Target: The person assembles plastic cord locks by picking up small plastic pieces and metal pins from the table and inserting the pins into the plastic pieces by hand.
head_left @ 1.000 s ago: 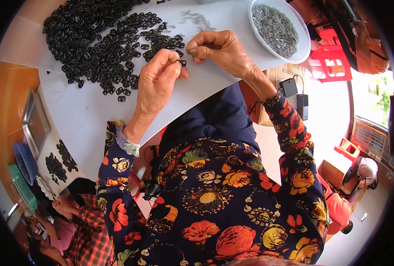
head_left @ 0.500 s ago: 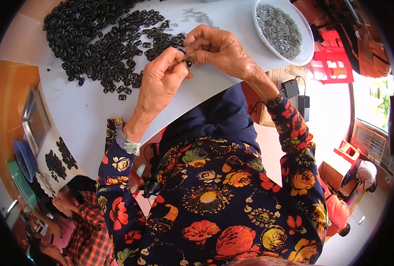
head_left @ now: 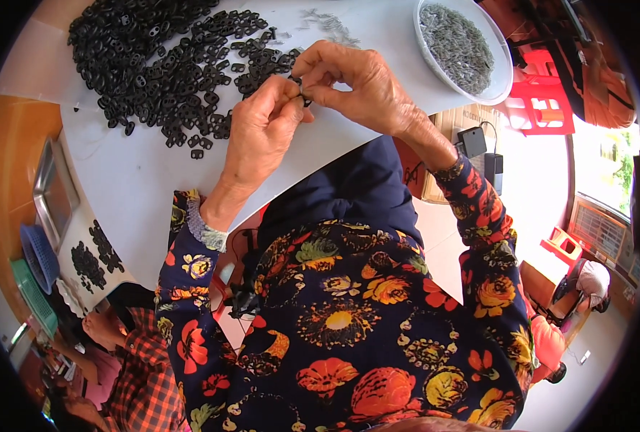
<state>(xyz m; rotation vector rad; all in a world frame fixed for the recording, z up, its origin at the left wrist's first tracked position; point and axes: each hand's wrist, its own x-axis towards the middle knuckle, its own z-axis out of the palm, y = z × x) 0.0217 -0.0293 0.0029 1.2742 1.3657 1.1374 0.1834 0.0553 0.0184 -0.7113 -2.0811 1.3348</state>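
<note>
My left hand (head_left: 263,129) is closed, its thumb and forefinger pinching a small black cord lock (head_left: 306,101). My right hand (head_left: 359,85) meets it from the other side, thumb and forefinger pressed together at the same piece. Fingers cover most of the cord lock, and any smaller part between the fingertips is too small to make out. Just beyond both hands spreads a big heap of black cord lock pieces (head_left: 154,72), most of them oval with two holes. Thin grey springs (head_left: 330,27) lie loose on the white table (head_left: 136,194) past my right hand.
A white round bowl (head_left: 505,85) full of small springs stands at the table's far right. At left are a metal tray (head_left: 55,194), a blue basket (head_left: 39,255), a green basket (head_left: 35,299) and more black pieces (head_left: 88,268). Co-workers sit at lower left; red stools (head_left: 539,101) stand right.
Both hands stay together over nearly the same spot. My right fingers have shifted slightly left and closed further over the cord lock, which shows less now.
</note>
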